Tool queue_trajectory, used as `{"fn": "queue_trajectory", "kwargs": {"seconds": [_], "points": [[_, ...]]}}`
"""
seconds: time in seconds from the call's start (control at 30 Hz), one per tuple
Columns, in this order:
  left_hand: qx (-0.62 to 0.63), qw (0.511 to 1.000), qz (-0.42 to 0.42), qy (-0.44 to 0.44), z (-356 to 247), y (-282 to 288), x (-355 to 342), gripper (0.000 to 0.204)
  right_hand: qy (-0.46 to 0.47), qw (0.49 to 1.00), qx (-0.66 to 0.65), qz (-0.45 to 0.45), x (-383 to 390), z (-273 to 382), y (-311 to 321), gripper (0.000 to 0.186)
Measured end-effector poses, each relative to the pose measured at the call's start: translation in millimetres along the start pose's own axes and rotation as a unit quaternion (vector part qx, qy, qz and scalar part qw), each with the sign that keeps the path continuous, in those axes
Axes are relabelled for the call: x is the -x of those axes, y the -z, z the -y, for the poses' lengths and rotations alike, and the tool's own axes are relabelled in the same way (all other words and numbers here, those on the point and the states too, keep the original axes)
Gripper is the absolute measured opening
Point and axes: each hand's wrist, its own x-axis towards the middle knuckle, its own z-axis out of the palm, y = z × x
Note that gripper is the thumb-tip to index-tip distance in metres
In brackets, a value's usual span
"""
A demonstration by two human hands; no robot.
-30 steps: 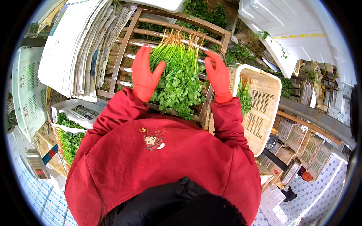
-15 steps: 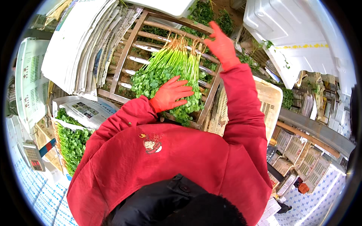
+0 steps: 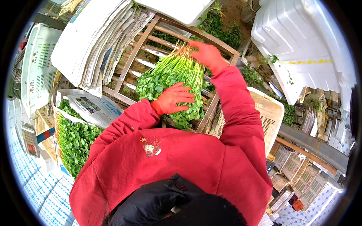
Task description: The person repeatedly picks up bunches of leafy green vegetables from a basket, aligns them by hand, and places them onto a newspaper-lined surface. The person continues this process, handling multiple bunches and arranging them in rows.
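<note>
A bunch of leafy green herbs (image 3: 169, 79) with pale green stems and brown roots lies across a slatted frame (image 3: 149, 32), its roots toward the top. My left hand (image 3: 173, 99), in an orange-red glove, rests open on the leaves, fingers spread toward the right. My right hand (image 3: 207, 56), gloved alike, is over the roots at the upper right of the bunch, touching them with bent fingers; whether it grips any cannot be made out.
A stack of newspapers (image 3: 86, 41) is at upper left, more bunched greens (image 3: 79, 147) in paper at lower left. A cream crate (image 3: 269, 116) is at right, white foam boxes (image 3: 290, 37) at upper right, a pale green crate (image 3: 37, 71) at far left.
My left hand has come down onto the leaves. My right hand went up past the bunch's corner, then came down and leftward onto the roots. The view has shifted slightly.
</note>
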Motion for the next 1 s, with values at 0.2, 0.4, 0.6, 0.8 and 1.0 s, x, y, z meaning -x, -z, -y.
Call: {"fn": "queue_trajectory", "kwargs": {"seconds": [0.2, 0.4, 0.6, 0.8, 1.0], "points": [[-0.038, 0.999, 0.005, -0.022, -9.1, -2.9, -2.2, 0.036, -0.103, 0.908, -0.214, -0.345, -13.9, -39.6, 19.6, 0.042], [-0.075, 0.983, -0.170, -0.018, -55.4, 79.8, -20.2, 0.020, -0.186, 0.944, -0.256, -0.090, 108.9, -2.3, 10.4, 0.036], [-0.207, 0.888, -0.130, 0.390, 8.1, 69.0, 3.4, 0.068, -0.216, 0.952, -0.143, -0.161, 160.8, 16.9, -99.5, 0.067], [-0.106, 0.915, -0.258, 0.291, 10.1, 31.8, 29.4, 0.085, -0.216, 0.957, -0.049, -0.189, 139.1, 75.3, -70.7, 0.050], [-0.161, 0.925, -0.218, 0.265, 19.4, 21.0, 32.6, 0.079, 0.041, 0.990, 0.048, -0.122, 56.4, 93.6, -52.2, 0.038]]}}
